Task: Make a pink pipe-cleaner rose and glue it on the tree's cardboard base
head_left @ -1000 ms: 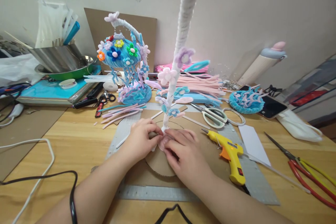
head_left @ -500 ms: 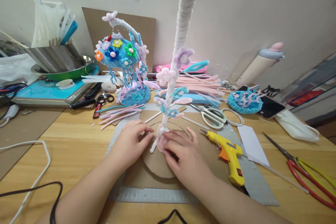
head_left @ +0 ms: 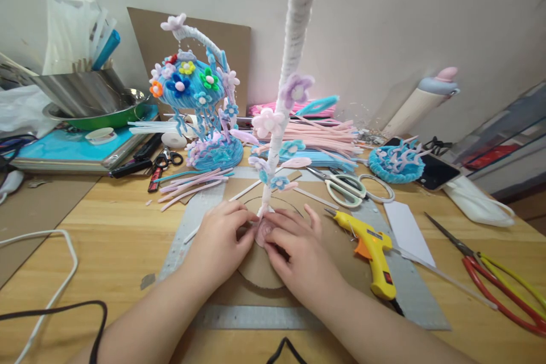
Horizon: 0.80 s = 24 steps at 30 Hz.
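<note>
A tall white wrapped stem stands on a round cardboard base, with pink, purple and blue fuzzy flowers along it. At its foot lies a flat pink pipe-cleaner coil. My left hand is closed at the coil's left edge, thumb and fingertips drawn together there. From the right, my right hand grips the coil with curled fingers, its little finger raised. The fingertips partly hide the coil and the stem's foot.
A yellow glue gun lies right of the base, with red-handled scissors farther right. Pale-handled scissors and pink pipe cleaners lie behind. A blue flowered jellyfish model stands back left. White and black cables cross the left front.
My left hand has moved right and come up against the pink coil, covering the short white piece beside it. My right hand stays at the coil. The view has shifted slightly.
</note>
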Tool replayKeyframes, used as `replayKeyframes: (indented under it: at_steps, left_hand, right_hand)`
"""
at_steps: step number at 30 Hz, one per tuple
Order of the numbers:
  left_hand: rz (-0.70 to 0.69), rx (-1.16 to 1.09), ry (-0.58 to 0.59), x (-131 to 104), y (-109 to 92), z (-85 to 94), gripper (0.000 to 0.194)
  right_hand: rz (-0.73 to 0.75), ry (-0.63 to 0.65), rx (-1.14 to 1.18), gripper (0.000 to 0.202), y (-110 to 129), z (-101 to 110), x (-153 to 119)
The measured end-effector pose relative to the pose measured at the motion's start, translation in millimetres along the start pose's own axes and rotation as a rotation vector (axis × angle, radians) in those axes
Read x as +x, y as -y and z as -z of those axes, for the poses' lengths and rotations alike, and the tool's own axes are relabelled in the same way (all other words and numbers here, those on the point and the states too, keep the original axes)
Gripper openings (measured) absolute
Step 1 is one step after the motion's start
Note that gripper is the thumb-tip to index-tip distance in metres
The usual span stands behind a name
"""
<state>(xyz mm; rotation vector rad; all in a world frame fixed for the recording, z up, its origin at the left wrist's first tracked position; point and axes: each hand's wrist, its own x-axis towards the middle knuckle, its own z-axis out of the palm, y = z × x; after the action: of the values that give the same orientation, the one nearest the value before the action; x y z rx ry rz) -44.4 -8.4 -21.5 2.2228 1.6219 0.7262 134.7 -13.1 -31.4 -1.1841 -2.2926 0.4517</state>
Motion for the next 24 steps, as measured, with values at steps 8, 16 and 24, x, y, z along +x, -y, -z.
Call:
replayKeyframes:
  at_steps: [8,16,24]
  left_hand:
    - [-0.004,0.033,-0.035,-2,-2,-5.5,0.017]
    - [0.002,0.015,-0.046,-2,3,-2.6,0.018]
    - [-0.162,0.054,0.0,-8,7,14.8,0.032]
  right_hand:
    - [-0.019,0.02,0.024,0.015,1,1,2]
    - [-0.037,0.054,0.091,0.013,-2,1,2]
    - [-0.021,0.041,0.083,0.016,-1,1,2]
